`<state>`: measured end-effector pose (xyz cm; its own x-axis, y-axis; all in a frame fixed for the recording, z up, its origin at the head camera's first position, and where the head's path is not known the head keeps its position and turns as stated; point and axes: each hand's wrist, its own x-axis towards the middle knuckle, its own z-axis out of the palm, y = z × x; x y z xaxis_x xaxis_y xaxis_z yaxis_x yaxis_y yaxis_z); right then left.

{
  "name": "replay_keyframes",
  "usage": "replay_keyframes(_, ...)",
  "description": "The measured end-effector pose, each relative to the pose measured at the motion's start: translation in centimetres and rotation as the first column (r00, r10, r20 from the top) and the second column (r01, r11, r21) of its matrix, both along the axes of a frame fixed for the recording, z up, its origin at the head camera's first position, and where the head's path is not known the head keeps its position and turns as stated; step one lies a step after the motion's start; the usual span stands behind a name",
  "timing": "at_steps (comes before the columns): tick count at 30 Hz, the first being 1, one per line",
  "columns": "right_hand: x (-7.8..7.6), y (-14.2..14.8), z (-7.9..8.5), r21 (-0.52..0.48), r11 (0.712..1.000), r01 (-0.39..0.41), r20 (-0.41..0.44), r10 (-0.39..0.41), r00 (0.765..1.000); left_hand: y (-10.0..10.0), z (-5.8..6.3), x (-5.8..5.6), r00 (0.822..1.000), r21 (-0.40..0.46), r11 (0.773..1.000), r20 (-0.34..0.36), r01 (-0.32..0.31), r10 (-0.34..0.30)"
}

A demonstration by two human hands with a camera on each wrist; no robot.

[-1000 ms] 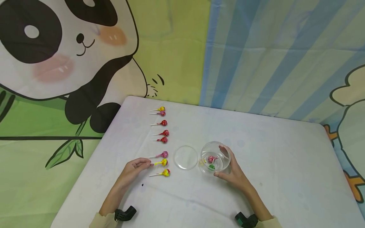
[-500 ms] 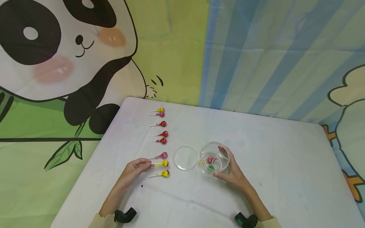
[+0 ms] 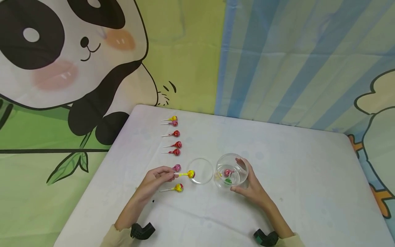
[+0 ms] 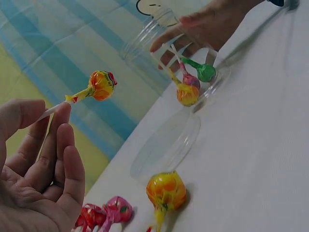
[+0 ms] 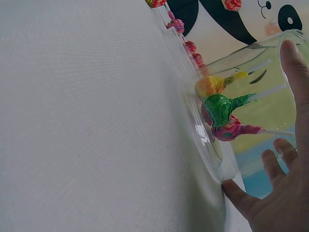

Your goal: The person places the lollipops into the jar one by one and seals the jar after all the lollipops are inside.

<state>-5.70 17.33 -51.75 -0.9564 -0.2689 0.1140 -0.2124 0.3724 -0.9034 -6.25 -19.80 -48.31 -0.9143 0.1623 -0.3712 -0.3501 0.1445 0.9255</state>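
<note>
Lollipop in yellow wrapping is now hovering in the air to the left of the jar, its round head pointing toward the jar and, seen from above, overlapping the left edge of the lid, which is lying flat on the desk just beside the jar. Half a second ago it was lying farther left of the jar, in line with the other candies; since then the left hand has been lifting it out and bringing it nearer the jar. That hand is pinching the white stick between thumb and fingertips, while its remaining fingers are curling loosely and holding nothing else. The right hand is staying where it was, spreading wide and cupping the jar from its right side, apparently keeping it steady and upright. Inside the jar, a yellow candy, a green candy and a pink candy are resting with their sticks upward. Left of the jar, a second yellow candy is lying closer to the person, a second pink candy is partly hiding behind the left hand, and three red candies are lying farther off. For the work in hand, the change seems to be meaning that the picking up is done and the carrying is under way, with the jar's mouth standing uncovered.
</note>
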Motion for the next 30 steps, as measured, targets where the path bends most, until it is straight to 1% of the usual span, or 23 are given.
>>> replay_keyframes(3,0.1,0.0,0.0,0.002,1.000,0.005,0.003,-0.005,1.000,1.0,0.5,-0.3,0.996,0.033,0.997,-0.057,0.066,-0.064)
replay_keyframes(6,0.2,0.1,0.0,-0.001,1.000,0.006,0.005,-0.006,1.000,2.0,1.1,-0.8,0.988,0.053,0.991,-0.101,0.124,-0.118)
replay_keyframes(11,0.2,0.0,-0.1,-0.007,1.000,0.003,0.007,-0.003,1.000,4.0,2.2,-1.7,0.978,0.078,0.982,-0.135,0.173,-0.161)
replay_keyframes(16,0.0,-0.1,-0.1,0.008,1.000,-0.003,0.008,0.003,1.000,5.7,3.1,-2.8,0.968,0.097,0.974,-0.163,0.207,-0.190)
replay_keyframes(20,0.1,-0.1,-0.2,-0.001,1.000,-0.004,0.005,0.004,1.000,6.8,3.3,-3.5,0.962,0.137,0.964,-0.185,0.227,-0.200)
replay_keyframes(23,0.0,-0.1,-0.3,-0.016,1.000,-0.014,-0.004,0.014,1.000,7.6,3.2,-3.8,0.960,0.145,0.960,-0.184,0.239,-0.211)
replay_keyframes(27,0.0,-0.1,-0.2,-0.023,0.999,-0.026,-0.008,0.026,1.000,8.3,3.2,-4.0,0.960,0.111,0.962,-0.161,0.248,-0.229)
replay_keyframes(30,0.0,-0.1,-0.2,-0.017,1.000,-0.024,-0.003,0.024,1.000,8.8,3.4,-4.1,0.959,0.094,0.964,-0.161,0.249,-0.232)
